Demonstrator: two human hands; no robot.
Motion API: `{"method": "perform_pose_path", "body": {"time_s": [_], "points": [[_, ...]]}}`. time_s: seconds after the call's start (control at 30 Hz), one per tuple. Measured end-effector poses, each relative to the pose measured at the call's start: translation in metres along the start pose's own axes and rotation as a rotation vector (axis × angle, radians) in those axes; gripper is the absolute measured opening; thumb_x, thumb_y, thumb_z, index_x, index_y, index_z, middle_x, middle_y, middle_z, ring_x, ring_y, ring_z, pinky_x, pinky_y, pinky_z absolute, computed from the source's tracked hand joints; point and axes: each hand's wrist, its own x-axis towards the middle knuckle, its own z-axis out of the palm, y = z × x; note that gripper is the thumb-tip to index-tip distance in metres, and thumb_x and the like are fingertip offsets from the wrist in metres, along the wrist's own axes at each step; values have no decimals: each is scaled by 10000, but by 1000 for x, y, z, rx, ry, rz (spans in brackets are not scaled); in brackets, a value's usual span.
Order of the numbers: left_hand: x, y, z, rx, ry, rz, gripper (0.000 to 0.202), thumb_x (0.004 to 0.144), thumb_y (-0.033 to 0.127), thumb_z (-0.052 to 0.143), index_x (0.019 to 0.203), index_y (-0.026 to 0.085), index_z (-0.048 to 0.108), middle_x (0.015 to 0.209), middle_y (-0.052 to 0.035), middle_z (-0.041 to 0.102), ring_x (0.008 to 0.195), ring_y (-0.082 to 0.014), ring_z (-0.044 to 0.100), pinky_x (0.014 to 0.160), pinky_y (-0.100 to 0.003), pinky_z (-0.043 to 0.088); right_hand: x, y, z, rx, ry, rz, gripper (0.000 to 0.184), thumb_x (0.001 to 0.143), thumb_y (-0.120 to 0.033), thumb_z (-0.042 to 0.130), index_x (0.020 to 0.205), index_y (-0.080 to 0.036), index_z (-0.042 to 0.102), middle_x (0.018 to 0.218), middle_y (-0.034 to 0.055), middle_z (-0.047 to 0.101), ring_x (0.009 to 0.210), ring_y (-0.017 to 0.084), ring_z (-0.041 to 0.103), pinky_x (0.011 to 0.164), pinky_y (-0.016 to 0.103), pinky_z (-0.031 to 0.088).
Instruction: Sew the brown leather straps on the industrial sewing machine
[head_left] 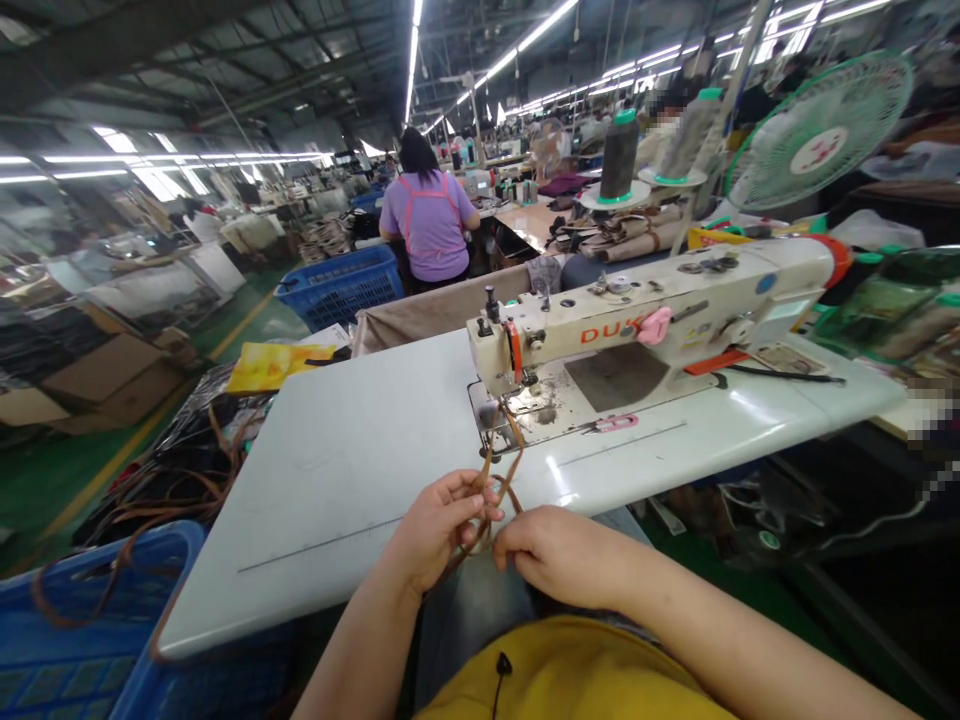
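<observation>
Thin brown leather straps (pixel 514 462) hang from the needle area of a white sewing machine (pixel 570 345) down to the table's front edge. My left hand (pixel 441 522) is closed, pinching a strap between thumb and fingers just in front of the machine. Close beside it, my right hand (pixel 559 555) is curled shut where a loop of strap runs in behind its fingers; the exact grip is partly hidden. Below both hands, part of the strap hangs over the table edge near my lap. Pink-handled thread snips (pixel 616 423) lie on the machine bed.
The white table (pixel 337 450) spreads left of the machine. A blue basket (pixel 82 640) stands at lower left, near a pile of brown straps (pixel 217 470). Thread cones (pixel 621 158) and a green fan (pixel 817 140) rise behind. Ahead, a person in purple (pixel 433 225) faces away.
</observation>
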Motion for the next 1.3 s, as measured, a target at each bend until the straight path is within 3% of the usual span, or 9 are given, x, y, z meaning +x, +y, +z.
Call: {"method": "perform_pose_path", "body": {"time_s": [0.13, 0.27, 0.4, 0.5, 0.63, 0.77, 0.9, 1.03, 1.3], "points": [[-1, -8, 1, -90, -32, -15, 338, 783, 290, 882, 1049, 141, 736, 850, -23, 680, 574, -35, 551, 496, -125, 367, 0, 15, -5, -25, 80, 39, 303, 859, -60, 531, 939, -222, 774, 930, 19, 776, 870, 180, 699, 821, 258, 506], [-2, -15, -2, -84, -16, -6, 368, 820, 337, 861, 1106, 155, 719, 748, 18, 611, 515, -20, 432, 476, -146, 257, -5, 49, -25, -183, 431, 108, 242, 923, -124, 536, 1000, -193, 754, 1009, 79, 737, 967, 219, 676, 897, 312, 519], [-3, -15, -4, -126, -11, 2, 476, 797, 344, 888, 1202, 167, 712, 719, 30, 581, 517, -20, 378, 500, -167, 215, -19, 101, -45, -585, 705, 303, 343, 903, -99, 545, 1200, -130, 712, 1226, 165, 704, 1118, 312, 640, 1019, 435, 488], [-3, -14, -4, -148, -15, -17, 524, 793, 337, 895, 1256, 181, 706, 732, 27, 578, 529, -22, 378, 514, -175, 205, -34, 135, -51, -770, 738, 420, 381, 931, -99, 530, 1284, -113, 672, 1295, 178, 692, 1151, 333, 633, 992, 445, 488], [-2, -15, -4, -147, -50, -2, 498, 830, 329, 867, 1279, 186, 706, 747, 19, 582, 534, -23, 381, 520, -181, 205, -48, 153, -50, -811, 672, 482, 291, 1019, -184, 495, 1206, -125, 709, 1156, 162, 736, 1013, 315, 663, 906, 428, 489], [-2, -15, -2, -134, -53, 0, 500, 850, 332, 850, 1303, 195, 693, 760, 11, 591, 543, -27, 406, 529, -178, 229, -50, 144, -45, -764, 670, 479, 309, 1045, -217, 441, 1137, -129, 722, 1071, 184, 732, 977, 329, 659, 887, 449, 477], [-1, -15, 1, -92, -33, -22, 545, 833, 355, 865, 1321, 199, 676, 750, 13, 588, 544, -31, 412, 529, -174, 233, -36, 113, -35, -334, 689, 347, 302, 1082, -323, 388, 1059, -197, 662, 1040, 128, 723, 973, 273, 672, 888, 390, 512], [1, -15, 6, -92, -44, -10, 538, 834, 363, 866, 1311, 208, 671, 744, 20, 589, 539, -29, 418, 526, -171, 229, -18, 68, -20, -28, 545, 177, 319, 1116, -360, 326, 1043, -214, 601, 1005, 83, 706, 939, 226, 665, 837, 337, 503], [0, -12, 7, -159, -68, -6, 537, 828, 334, 879, 1303, 209, 660, 755, 14, 620, 529, -24, 448, 522, -162, 249, -2, 37, -9, -131, 477, 136, 140, 1069, -306, 518, 1012, -203, 593, 971, 63, 696, 896, 226, 635, 804, 335, 441]]}}
